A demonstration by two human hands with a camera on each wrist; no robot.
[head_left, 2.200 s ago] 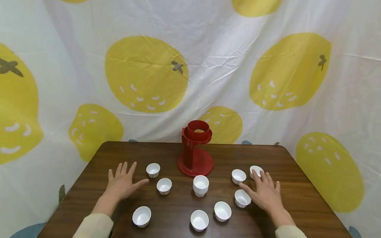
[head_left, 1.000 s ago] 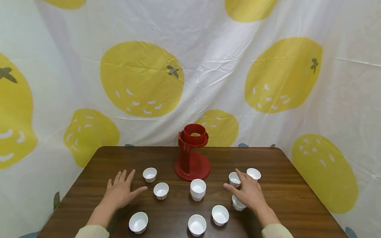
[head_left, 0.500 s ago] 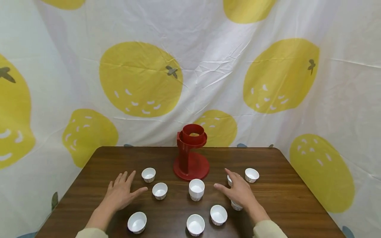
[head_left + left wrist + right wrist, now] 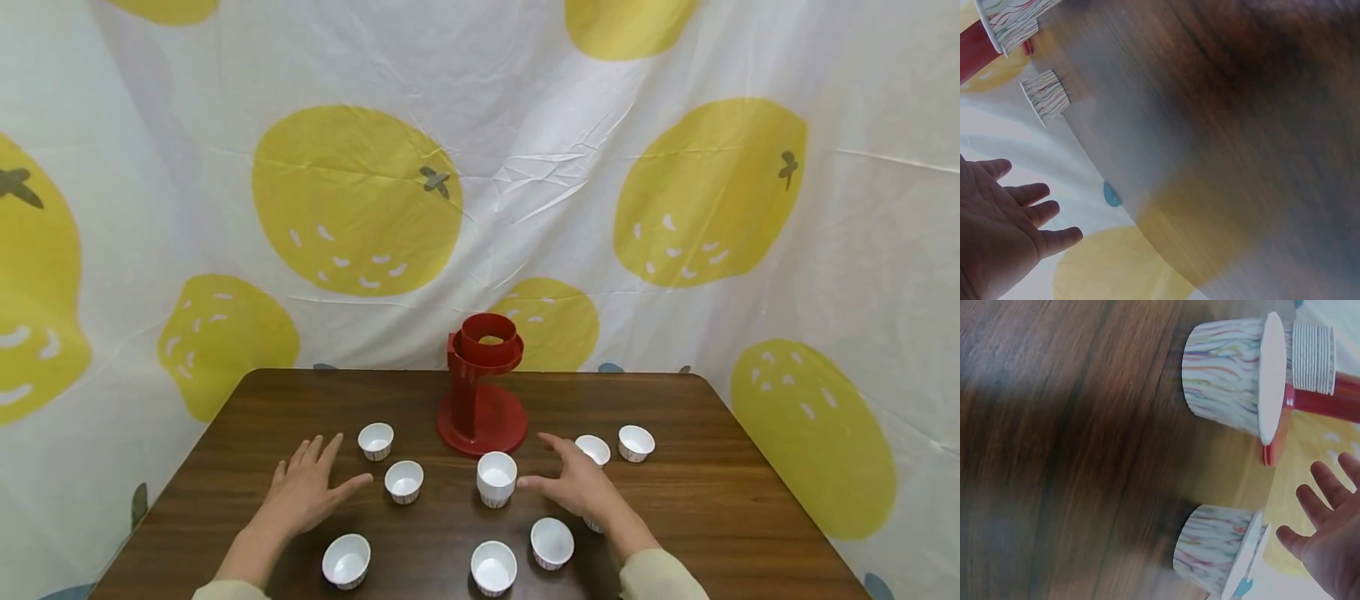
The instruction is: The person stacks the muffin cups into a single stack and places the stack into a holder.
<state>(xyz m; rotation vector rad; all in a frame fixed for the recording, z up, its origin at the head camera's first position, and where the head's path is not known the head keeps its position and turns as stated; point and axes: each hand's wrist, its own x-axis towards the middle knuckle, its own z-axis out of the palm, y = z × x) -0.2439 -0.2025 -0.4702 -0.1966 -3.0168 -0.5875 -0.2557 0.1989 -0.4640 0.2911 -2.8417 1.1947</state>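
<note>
Several small white paper cups with coloured wavy lines stand upright about the wooden table. My right hand (image 4: 581, 483) reaches toward a stack of cups (image 4: 496, 479) in the middle, thumb and fingers spread apart at its right side. Whether the thumb touches the stack I cannot tell. In the right wrist view that stack (image 4: 1313, 357) shows many nested rims beyond a nearer cup (image 4: 1229, 372). My left hand (image 4: 300, 492) hovers at the left with fingers spread and holds nothing, near two single cups, a nearer cup (image 4: 404, 482) and a farther cup (image 4: 376, 441).
A red stand (image 4: 463, 400) with a round base and a ring-shaped top rises behind the stack; something yellowish shows inside its top. Other single cups stand at the front, such as a cup (image 4: 493, 568), and at right, a cup (image 4: 636, 443). A lemon-print cloth (image 4: 540, 192) hangs behind the table (image 4: 337, 400).
My right hand has moved left from the cups at the right to the side of the middle stack. The left hand has hardly moved. The view has tilted slightly.
</note>
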